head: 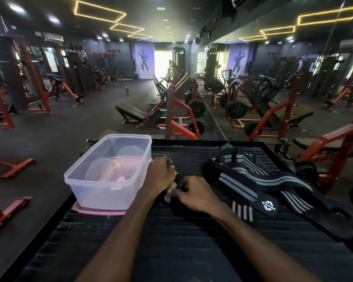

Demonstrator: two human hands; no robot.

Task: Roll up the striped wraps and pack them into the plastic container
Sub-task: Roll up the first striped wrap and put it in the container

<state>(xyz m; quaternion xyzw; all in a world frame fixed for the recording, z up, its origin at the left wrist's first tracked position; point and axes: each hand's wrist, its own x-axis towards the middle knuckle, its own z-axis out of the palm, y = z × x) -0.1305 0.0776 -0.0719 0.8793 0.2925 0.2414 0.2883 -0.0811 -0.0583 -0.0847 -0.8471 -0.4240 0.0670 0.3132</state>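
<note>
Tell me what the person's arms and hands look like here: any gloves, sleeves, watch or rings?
Both arms are bare from where they enter the view down to the fingers. The left hand and right hand wear no gloves, and no sleeve, watch, wristband or bracelet shows on either forearm. I can see no rings, though some fingers are partly hidden. No markings show either.
</note>
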